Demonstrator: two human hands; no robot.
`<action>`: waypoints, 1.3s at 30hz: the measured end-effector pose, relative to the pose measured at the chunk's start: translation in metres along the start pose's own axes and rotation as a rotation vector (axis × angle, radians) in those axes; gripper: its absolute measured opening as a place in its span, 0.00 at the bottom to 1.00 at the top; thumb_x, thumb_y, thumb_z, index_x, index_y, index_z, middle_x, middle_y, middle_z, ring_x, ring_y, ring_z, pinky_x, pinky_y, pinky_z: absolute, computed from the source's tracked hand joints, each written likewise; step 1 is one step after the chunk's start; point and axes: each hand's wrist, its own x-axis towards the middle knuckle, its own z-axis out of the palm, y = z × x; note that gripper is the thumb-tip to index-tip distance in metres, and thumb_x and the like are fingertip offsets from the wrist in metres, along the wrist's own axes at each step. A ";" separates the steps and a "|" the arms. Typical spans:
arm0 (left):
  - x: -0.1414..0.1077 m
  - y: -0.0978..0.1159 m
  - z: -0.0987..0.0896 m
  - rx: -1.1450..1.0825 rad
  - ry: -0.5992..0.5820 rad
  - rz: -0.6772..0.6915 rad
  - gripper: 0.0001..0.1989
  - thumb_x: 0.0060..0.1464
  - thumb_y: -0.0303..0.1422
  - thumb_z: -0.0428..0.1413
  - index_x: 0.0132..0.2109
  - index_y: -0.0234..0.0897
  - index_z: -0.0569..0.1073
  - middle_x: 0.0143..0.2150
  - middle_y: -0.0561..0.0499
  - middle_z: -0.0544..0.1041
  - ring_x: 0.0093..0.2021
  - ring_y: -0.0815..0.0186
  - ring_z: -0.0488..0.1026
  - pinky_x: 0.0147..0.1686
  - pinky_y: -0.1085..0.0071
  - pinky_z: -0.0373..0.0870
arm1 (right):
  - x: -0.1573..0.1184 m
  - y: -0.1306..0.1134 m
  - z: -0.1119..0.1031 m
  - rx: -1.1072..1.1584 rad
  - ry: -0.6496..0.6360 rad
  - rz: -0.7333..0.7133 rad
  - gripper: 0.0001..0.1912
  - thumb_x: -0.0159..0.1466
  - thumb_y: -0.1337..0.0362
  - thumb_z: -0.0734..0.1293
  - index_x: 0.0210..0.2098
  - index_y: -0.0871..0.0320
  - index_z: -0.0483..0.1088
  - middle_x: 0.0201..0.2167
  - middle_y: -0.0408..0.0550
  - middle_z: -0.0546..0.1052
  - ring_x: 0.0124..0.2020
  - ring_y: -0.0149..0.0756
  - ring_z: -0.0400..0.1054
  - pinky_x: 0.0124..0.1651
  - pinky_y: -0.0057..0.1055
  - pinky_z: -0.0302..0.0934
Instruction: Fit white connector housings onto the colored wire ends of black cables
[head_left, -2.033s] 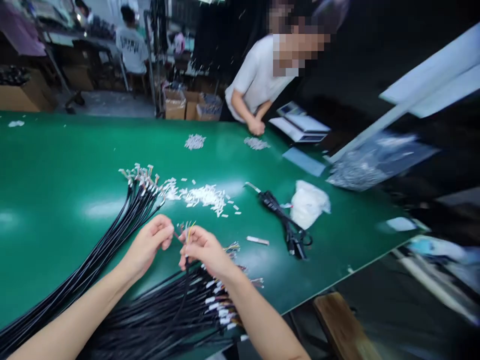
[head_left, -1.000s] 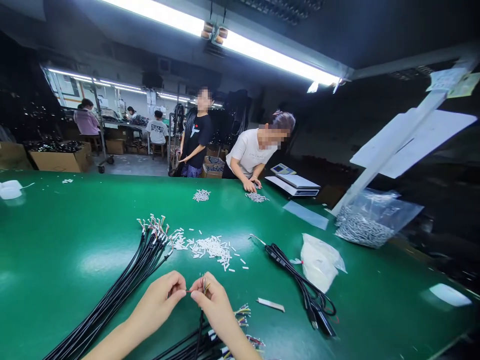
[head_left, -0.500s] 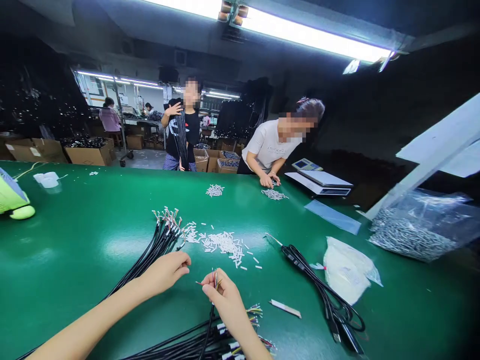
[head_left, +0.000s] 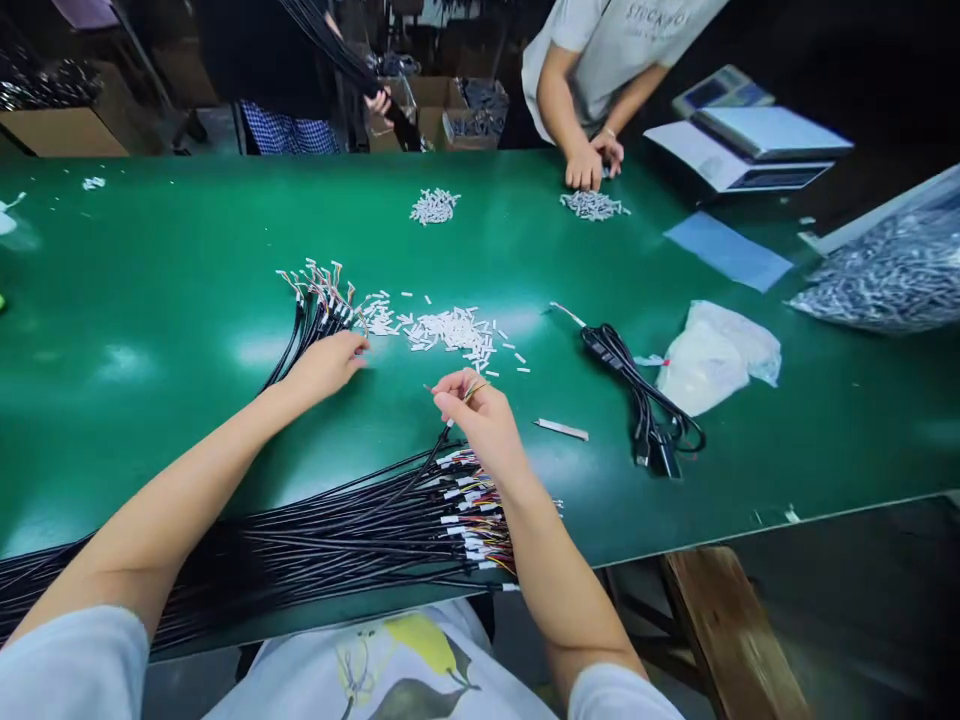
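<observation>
My right hand (head_left: 484, 415) pinches the thin coloured wires at the end of a black cable (head_left: 433, 452). One reddish wire sticks out to the left of its fingertips. My left hand (head_left: 328, 362) is bent with a small gap at the fingertips, nothing visible between them. It is close to the wire ends of a cable bundle (head_left: 319, 315) and to the loose white tubes (head_left: 450, 328). Below both hands, a larger bundle of black cables (head_left: 330, 530) lies across the table, with white sleeves and coloured wires at its right end.
A cable with plugs (head_left: 637, 380), a plastic bag of white material (head_left: 709, 360) and a cutter-like strip (head_left: 561, 430) lie to the right. Across the green table (head_left: 187, 240), a co-worker's hands (head_left: 589, 165) touch a grey pile (head_left: 595, 206) near a scale (head_left: 750, 140). Another person holds cables.
The view has tilted down, showing my lap and the lower bundle. My left hand has moved nearer the white tubes. My right hand keeps its pinch. The standing person's cables now slant downward.
</observation>
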 end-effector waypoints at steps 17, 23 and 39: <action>0.060 0.012 0.023 0.227 0.089 0.100 0.14 0.64 0.28 0.46 0.47 0.30 0.75 0.43 0.37 0.77 0.48 0.51 0.73 0.50 0.58 0.68 | 0.007 0.009 -0.003 -0.038 -0.031 0.040 0.09 0.60 0.58 0.67 0.32 0.57 0.73 0.27 0.39 0.64 0.28 0.28 0.60 0.34 0.29 0.55; 0.038 0.021 0.026 0.002 0.149 0.177 0.14 0.65 0.30 0.47 0.48 0.35 0.75 0.46 0.43 0.77 0.49 0.57 0.72 0.52 0.61 0.68 | 0.007 0.015 0.001 -0.130 0.066 -0.046 0.07 0.63 0.60 0.66 0.36 0.56 0.75 0.29 0.40 0.65 0.29 0.29 0.61 0.36 0.29 0.56; -0.052 0.067 0.024 -1.161 0.015 -0.110 0.13 0.58 0.42 0.58 0.42 0.37 0.71 0.38 0.51 0.72 0.35 0.68 0.67 0.38 0.70 0.65 | -0.002 0.014 0.010 -0.322 0.191 -0.226 0.05 0.63 0.65 0.65 0.31 0.56 0.71 0.28 0.40 0.67 0.29 0.28 0.59 0.37 0.29 0.57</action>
